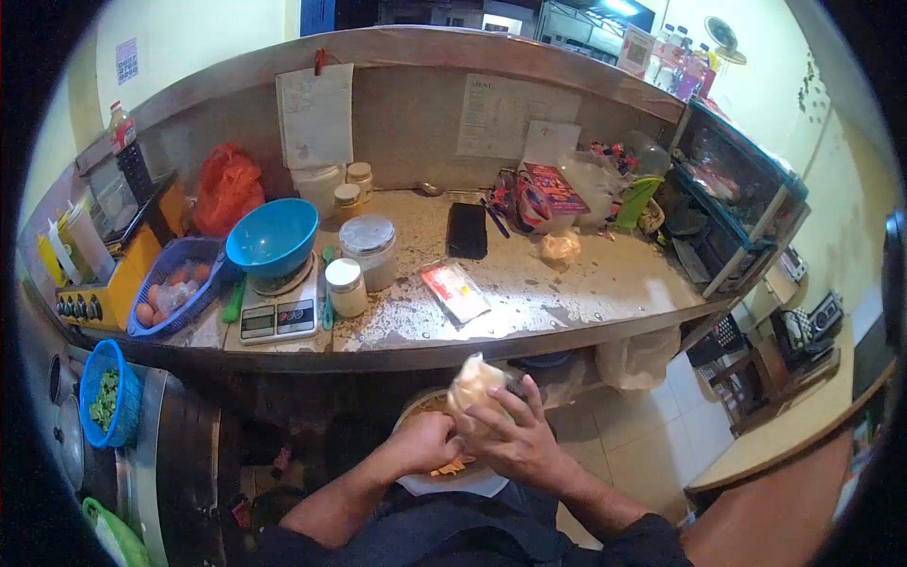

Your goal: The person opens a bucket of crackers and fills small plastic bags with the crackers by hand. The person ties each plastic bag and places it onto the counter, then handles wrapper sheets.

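My right hand (515,430) is wrapped round a plastic bag (472,386) with pale contents, tilted upward in front of my body. Close against its lower part, my left hand (423,442) is closed in a fist. Whatever the left fingers pinch, if anything, is hidden. Below both hands sits a pale tub (480,487) at my lap, partly covered by my forearms. Orange-yellow pieces (453,467) show inside it.
On the counter (397,331) ahead are a kitchen scale (278,321), a blue bowl (272,238), lidded jars (346,288), a red-and-white packet (455,291) and a phone (467,231). Eggs lie in a purple basket (184,307). A blue basket (111,395) of greens stands left.
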Tool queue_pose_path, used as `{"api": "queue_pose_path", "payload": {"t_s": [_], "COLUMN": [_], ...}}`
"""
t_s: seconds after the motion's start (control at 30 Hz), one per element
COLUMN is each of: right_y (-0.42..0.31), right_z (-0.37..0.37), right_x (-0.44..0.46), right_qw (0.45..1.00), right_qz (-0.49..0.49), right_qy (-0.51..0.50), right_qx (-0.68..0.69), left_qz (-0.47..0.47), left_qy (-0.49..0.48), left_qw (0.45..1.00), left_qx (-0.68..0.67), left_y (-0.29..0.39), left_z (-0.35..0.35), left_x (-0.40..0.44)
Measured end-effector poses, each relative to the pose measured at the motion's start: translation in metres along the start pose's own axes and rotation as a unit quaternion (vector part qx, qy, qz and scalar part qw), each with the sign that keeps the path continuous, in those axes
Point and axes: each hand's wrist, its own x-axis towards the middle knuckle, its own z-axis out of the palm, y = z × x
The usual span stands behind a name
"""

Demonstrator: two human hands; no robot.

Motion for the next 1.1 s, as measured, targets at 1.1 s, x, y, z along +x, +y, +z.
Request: {"api": "queue_pose_path", "payload": {"t_s": [1.1], "right_y": [0.040], "right_z": [0.034], "right_x": [-0.013], "right_qw": [0.885], "right_qz": [0.249], "right_qy": [-0.075], "right_qx": [0.386], "left_qz": [0.279], "left_qy": [0.237], "left_qw": [0.930], "left_qx": [0.042], "left_y": [0.016], "left_z": [-0.015], "left_x": [0.008]}}
